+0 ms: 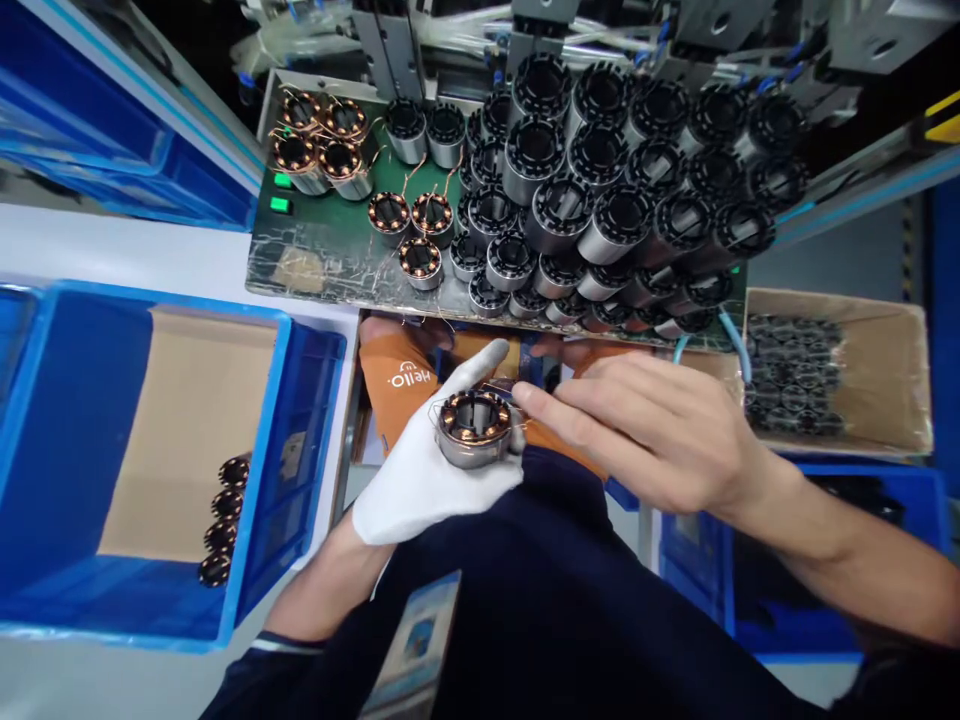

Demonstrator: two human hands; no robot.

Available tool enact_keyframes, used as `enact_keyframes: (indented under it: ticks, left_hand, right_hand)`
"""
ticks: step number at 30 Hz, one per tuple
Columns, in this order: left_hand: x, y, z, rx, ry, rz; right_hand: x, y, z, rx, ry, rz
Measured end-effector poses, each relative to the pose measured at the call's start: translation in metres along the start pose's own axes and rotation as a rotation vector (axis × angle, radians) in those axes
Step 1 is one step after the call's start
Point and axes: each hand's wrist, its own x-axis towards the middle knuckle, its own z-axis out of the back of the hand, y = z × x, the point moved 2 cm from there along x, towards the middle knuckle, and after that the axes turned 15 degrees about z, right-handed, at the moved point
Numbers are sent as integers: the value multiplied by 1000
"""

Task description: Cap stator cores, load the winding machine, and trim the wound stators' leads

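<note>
Bench (337,272): on my feed, cores (611,242) crowd it
Bin (259,480): at left, rings (227,518) inside
Right hand (660,430): fingertips beside the stator (472,456); whether pinching wire, I can't tell
Left hand (416,475): gloved, grasping the stator
Stator: palm-held, before the bench

Frame centre: white-gloved left hand (412,485); copper coils (469,434) ring a silver stator (472,456). Upper middle: black-and-silver cores (611,240), green worktop (345,238). Left: blue bin (259,480), tan cardboard lining (191,420). Mid-frame: orange cloth (382,385), white lettering (410,375).
</note>
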Motion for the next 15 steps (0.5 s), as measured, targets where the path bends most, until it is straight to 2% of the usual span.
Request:
enact_keyframes:
  ticks: [2, 4, 7, 9, 11, 13, 14, 15]
  left_hand:
    - [2, 5, -7, -74, 64, 27]
    - [6, 10, -14, -121, 69, 9]
    - [9, 12, -16, -43, -66, -96]
    - [9, 9, -14, 136, -174, -184]
    - [9, 4, -13, 242, -193, -252]
    - [8, 1, -17, 118, -64, -281]
    - [8, 1, -22, 5, 23, -283]
    - [8, 2, -28, -102, 101, -284]
  right_hand:
    - [-8, -1, 3, -1, 1, 19]
    - [-14, 1, 4, 63, -14, -34]
    - [-16, 9, -2, 374, -134, -249]
    - [-12, 18, -10, 741, -333, -382]
    - [-6, 28, -21, 1135, -622, -503]
    - [1, 39, -32, 1387, -879, -626]
    - [3, 45, -36, 1407, -956, -652]
    - [5, 52, -39, 1366, -970, -641]
